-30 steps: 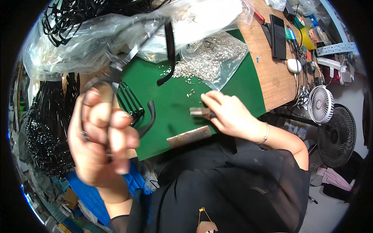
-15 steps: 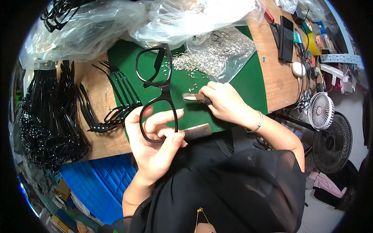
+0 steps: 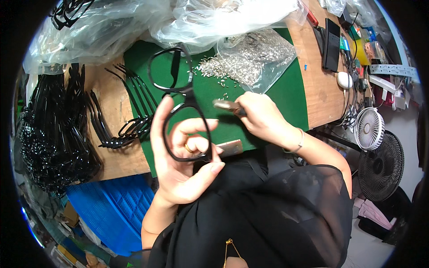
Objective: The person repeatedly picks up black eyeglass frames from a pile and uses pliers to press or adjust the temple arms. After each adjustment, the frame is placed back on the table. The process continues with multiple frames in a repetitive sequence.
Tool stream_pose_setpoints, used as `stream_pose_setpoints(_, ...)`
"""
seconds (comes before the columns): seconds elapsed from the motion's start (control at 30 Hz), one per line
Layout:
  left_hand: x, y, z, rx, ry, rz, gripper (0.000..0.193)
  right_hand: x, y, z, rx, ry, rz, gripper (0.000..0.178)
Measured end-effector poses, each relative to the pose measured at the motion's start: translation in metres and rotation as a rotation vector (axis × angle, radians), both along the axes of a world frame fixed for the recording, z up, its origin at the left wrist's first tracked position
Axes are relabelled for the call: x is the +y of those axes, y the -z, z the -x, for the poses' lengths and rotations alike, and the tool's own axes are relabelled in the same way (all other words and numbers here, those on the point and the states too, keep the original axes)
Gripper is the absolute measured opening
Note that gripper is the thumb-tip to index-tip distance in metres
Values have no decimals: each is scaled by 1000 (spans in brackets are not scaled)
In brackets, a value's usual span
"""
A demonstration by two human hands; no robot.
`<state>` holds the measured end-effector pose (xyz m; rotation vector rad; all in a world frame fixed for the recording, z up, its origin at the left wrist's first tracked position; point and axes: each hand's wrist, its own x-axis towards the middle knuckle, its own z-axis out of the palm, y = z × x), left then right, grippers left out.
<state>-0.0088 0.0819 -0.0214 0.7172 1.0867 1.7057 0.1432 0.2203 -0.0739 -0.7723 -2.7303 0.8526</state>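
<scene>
My left hand [image 3: 178,178] is closed on a black eyeglass frame [image 3: 189,99], gripping its lower rim between thumb and fingers. The frame stands upright above the green mat [image 3: 288,109], with no lenses visible in the rims. My right hand [image 3: 263,117] is wrapped round a pair of pliers [image 3: 231,106], whose metal jaws point left toward the frame; the tip is blurred. Beyond the pliers lie many small silvery pieces [image 3: 208,68], spilling from a clear plastic bag [image 3: 268,78]. Between my hands, a metal block [image 3: 232,148] rests at the mat's near edge.
Several black frames [image 3: 134,127] lie left of the mat, beside a large pile of glossy black parts [image 3: 58,134]. Clear plastic sheeting [image 3: 111,31] covers the far side. A phone [image 3: 330,44], cables and a small white fan [image 3: 369,128] are at right; a blue crate [image 3: 111,210] sits below left.
The eyeglass frame has tilted and turned in my left hand, its upper rim shifting left and its lower rim right. The pliers have turned slightly and moved a little to the right.
</scene>
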Motion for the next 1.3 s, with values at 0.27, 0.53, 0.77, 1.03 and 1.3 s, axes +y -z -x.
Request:
stream_pose_setpoints(0.27, 17, 10, -35, 475, 32, -29, 91, -39, -73, -10, 469, 271, 693, 8)
stream_pose_setpoints(0.53, 19, 16, -49, 558, -131, -77, 86, -43, -73, -7, 500, 446, 1127, 19)
stream_pose_setpoints(0.77, 15, 2, -26, 227, 94, -18, 85, -34, -79, 0, 314, 277, 1283, 18)
stream_pose_setpoints(1.03, -6, -5, -2, 128, 206, 25, 87, -15, -93, -14, -141, -54, 865, 34)
stream_pose_setpoints(1.3, -4, -2, -4, 200, 221, 39, 90, -15, -98, -3, -305, -287, 667, 35)
